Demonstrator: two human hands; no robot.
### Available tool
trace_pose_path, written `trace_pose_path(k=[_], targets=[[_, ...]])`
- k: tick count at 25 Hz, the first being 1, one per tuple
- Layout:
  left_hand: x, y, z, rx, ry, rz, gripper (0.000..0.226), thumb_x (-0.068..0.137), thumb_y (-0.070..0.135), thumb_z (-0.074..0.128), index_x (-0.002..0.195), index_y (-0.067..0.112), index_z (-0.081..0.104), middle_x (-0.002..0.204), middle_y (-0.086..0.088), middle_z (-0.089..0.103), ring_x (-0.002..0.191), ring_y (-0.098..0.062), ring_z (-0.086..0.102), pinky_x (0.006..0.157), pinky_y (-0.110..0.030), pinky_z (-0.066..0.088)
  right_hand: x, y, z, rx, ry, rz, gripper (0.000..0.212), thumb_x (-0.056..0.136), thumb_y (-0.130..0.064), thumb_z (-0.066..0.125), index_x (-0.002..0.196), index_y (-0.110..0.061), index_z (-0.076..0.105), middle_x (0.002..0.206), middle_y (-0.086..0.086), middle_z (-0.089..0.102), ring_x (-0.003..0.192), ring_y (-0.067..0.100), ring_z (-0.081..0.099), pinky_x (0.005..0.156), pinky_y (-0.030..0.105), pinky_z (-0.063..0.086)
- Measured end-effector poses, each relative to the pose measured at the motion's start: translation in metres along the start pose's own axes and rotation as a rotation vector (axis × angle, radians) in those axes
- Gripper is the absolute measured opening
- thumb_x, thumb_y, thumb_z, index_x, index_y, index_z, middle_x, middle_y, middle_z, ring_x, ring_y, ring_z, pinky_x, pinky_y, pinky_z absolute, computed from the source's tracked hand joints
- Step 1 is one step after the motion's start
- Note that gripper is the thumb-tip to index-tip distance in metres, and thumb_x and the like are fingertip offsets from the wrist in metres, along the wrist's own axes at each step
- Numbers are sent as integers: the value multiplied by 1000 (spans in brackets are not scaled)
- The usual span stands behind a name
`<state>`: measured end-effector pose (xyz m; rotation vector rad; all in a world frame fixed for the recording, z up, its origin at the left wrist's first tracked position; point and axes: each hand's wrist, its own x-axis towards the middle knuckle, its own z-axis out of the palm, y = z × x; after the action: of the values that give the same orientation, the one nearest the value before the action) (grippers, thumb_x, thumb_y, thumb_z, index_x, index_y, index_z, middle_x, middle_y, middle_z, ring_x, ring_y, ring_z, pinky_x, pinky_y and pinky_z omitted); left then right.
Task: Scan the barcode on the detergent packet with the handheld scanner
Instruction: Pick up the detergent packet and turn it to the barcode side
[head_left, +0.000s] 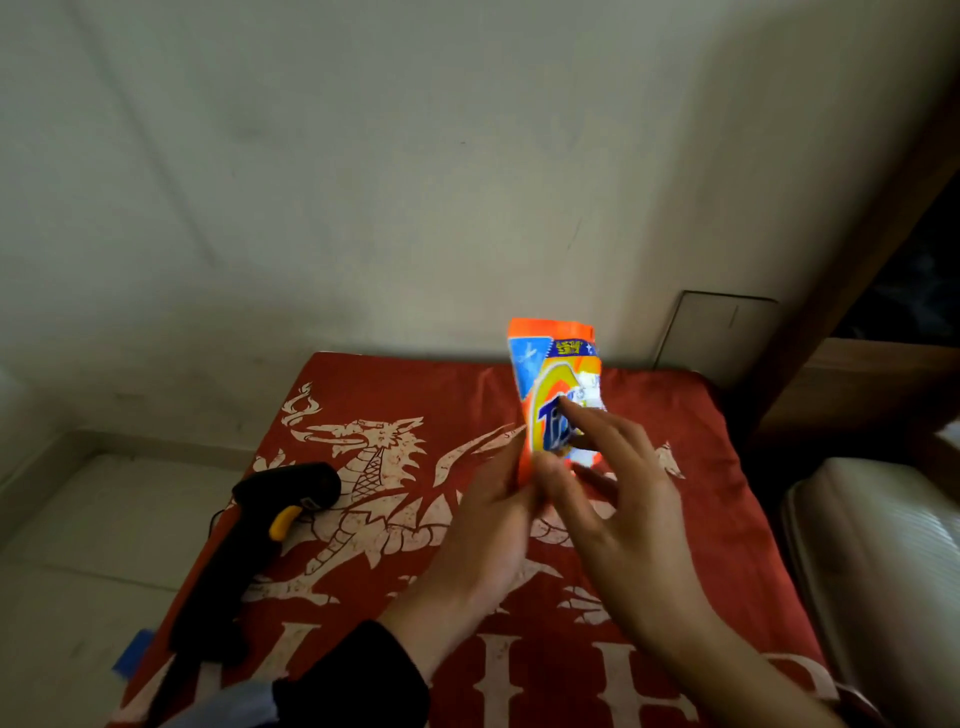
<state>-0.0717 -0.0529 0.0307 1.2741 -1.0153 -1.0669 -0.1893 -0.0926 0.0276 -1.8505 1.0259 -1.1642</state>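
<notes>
Detergent packet (556, 395) upright, centre-right of frame; L hand (488, 525) clamped on its lower edge, R hand (618, 499) fingers spread, touching front. Scanner (249, 540) lies lower left on red cloth (701, 519).

Detergent packet (553, 395): thin glossy plastic film, creased, catching light where I hold it.
Scanner (249, 545): matt black plastic body with a smooth yellow trigger, lying left of the packet.
Cloth (701, 467): red woven fabric under the packet, matt, with a cracked white dragon print.
Wall (363, 182): behind the packet, pale painted plaster, matt and slightly scuffed.
Sleeve (353, 680): dark soft fabric on my left wrist.
</notes>
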Motion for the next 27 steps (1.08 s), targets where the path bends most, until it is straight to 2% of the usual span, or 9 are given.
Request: trace_pose_path(k=[3, 5, 7, 10, 13, 16, 19, 23, 27], targets=[[-10, -7, 6, 136, -186, 138, 62, 96, 4, 45, 153, 31, 45, 131, 11, 67, 124, -10, 62, 98, -28, 54, -4, 2, 3, 121, -29, 73, 70, 79, -56, 67, 140, -22, 57, 130, -5, 64, 121, 3, 64, 96, 16, 53], [-16, -10, 10, 208, -290, 208, 88, 89, 0, 52, 159, 45, 24, 161, 21, 38, 147, -2, 36, 112, -28, 43, 2, 5, -1, 192, 55, 116, 47, 84, -46, 67, 123, -18, 64, 112, 1, 74, 105, 12, 73, 86, 24, 60], [-17, -11, 9, 194, -307, 218, 88, 83, 4, 53, 158, 44, 30, 167, 26, 23, 151, 5, 22, 116, -22, 34, 11, 10, -9, 277, 155, 162, 14, 97, -28, 64, 104, -18, 69, 98, 8, 78, 93, 27, 78, 78, 38, 65], [-9, -1, -2, 141, 38, 142, 42, 94, 12, 48, 126, 31, 67, 131, 20, 67, 119, 1, 62, 94, -28, 54, 21, 11, -20, 385, 165, 287, 18, 101, -21, 60, 88, -23, 72, 90, 18, 80, 82, 35, 80, 75, 56, 66], [2, 6, -18, 421, 357, 78, 27, 107, 39, 46, 127, 31, 61, 122, 17, 66, 104, 4, 62, 81, -22, 49, 25, 7, -29, 507, 31, 385, 15, 87, -35, 66, 82, -27, 78, 90, 14, 83, 73, 28, 82, 69, 48, 66], [6, 6, -29, 99, 197, -210, 60, 88, 70, 43, 127, 32, 68, 118, 14, 73, 111, -10, 70, 78, -23, 46, 26, 8, -34, 633, -140, 487, 15, 81, -32, 73, 87, -21, 80, 96, 21, 82, 77, 33, 82, 73, 50, 66], [3, 8, -33, -189, 91, -359, 52, 82, 72, 54, 100, 34, 84, 105, 0, 84, 96, -18, 80, 80, -36, 56, 29, 9, -36, 703, -264, 562, 20, 76, -28, 78, 92, -16, 81, 102, 22, 82, 81, 36, 81, 77, 52, 66], [4, 4, -32, -224, 154, -196, 46, 87, 53, 66, 111, 15, 78, 103, -9, 84, 90, -25, 81, 68, -28, 62, 32, 12, -33, 719, -235, 558, 25, 73, -31, 80, 94, -18, 83, 103, 16, 84, 85, 31, 82, 71, 45, 67], [1, 6, -30, -23, 225, 21, 37, 89, 52, 67, 105, 19, 72, 94, -8, 83, 81, -24, 81, 66, -34, 64, 28, 15, -28, 719, -211, 496, 30, 78, -35, 80, 104, -20, 82, 107, 12, 84, 95, 28, 81, 73, 42, 66]])
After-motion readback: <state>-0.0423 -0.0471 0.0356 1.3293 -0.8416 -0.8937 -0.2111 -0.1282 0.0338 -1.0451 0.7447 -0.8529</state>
